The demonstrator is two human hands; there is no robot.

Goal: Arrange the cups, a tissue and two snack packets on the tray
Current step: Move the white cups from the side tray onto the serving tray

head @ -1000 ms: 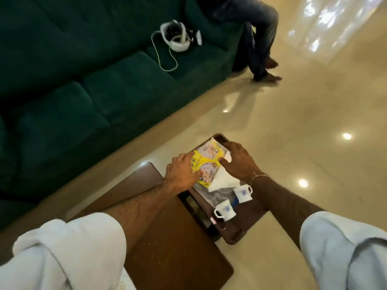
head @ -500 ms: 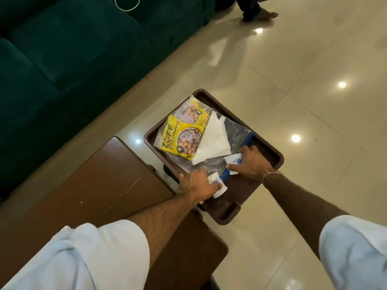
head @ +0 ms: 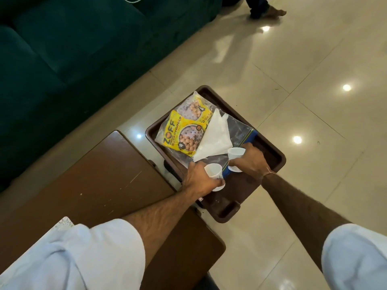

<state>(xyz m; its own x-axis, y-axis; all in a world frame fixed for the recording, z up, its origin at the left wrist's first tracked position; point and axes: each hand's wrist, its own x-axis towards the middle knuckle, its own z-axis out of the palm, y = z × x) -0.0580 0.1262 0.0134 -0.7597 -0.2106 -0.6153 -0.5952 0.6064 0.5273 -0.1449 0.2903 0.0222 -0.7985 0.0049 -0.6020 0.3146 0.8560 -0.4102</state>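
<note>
A dark brown tray [head: 270,147] juts past the edge of a wooden table [head: 100,185]. At its far end lie two overlapping yellow snack packets: the nearer one [head: 180,135] and the farther one [head: 193,107]. A white folded tissue [head: 213,141] lies beside them on a clear zip bag [head: 236,130]. My left hand [head: 196,181] grips a small white cup [head: 212,171] near the tray's left rim. My right hand [head: 251,160] grips a second white cup [head: 235,153] a little farther right; both cups are tipped toward the camera.
A dark green sofa [head: 73,49] runs along the left. Glossy beige floor tiles [head: 293,59] surround the tray. Another person's foot [head: 272,11] rests on the floor at the top. My white sleeves fill the bottom corners.
My hands left the snack packets and tissue and came back to the tray's near half. Each hand has taken hold of a cup. The camera has tilted down.
</note>
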